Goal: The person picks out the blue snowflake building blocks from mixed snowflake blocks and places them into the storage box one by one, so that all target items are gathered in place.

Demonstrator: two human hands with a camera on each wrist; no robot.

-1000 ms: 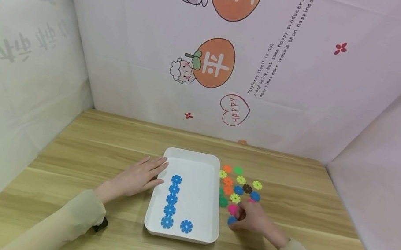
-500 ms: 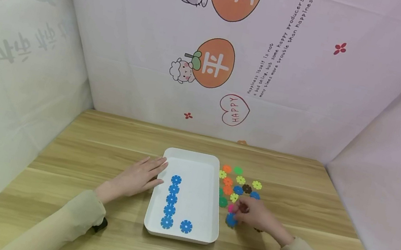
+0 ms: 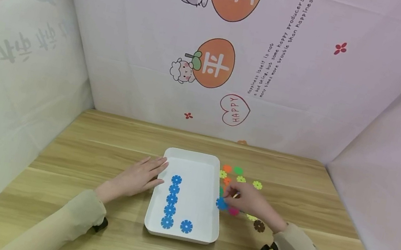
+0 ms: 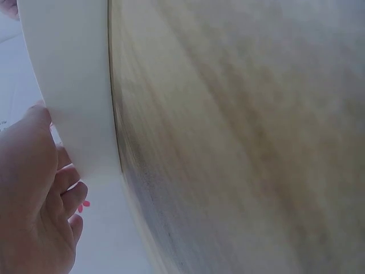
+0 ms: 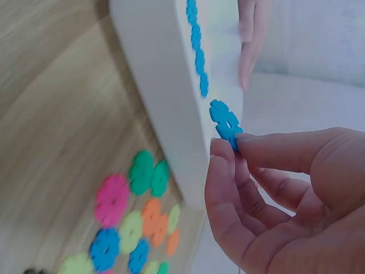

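Observation:
Between thumb and index finger my right hand point(image 3: 253, 202) pinches a blue plastic snowflake disc point(image 5: 222, 117), held by its edge. In the head view this disc overlaps the right rim of the white tray point(image 3: 200, 192). My left hand point(image 3: 137, 176) rests on the tray's left rim, fingers extended over the edge. Inside the tray several blue discs point(image 3: 171, 199) form a straight column along the left side. A single blue disc point(image 3: 186, 226) lies to the right of the column's near end.
Right of the tray, loose snowflake discs lie on the wooden table point(image 3: 293, 195), including pink point(image 5: 112, 200), green point(image 5: 142, 172), yellow point(image 3: 257, 185) and brown point(image 3: 259, 226) ones. My right hand hides some of them. A printed cloth wall point(image 3: 284, 126) rises behind the table.
My right hand has picked up a blue disc from the loose pieces and carried it left and away from me to the tray's right rim. My left hand has stayed in place.

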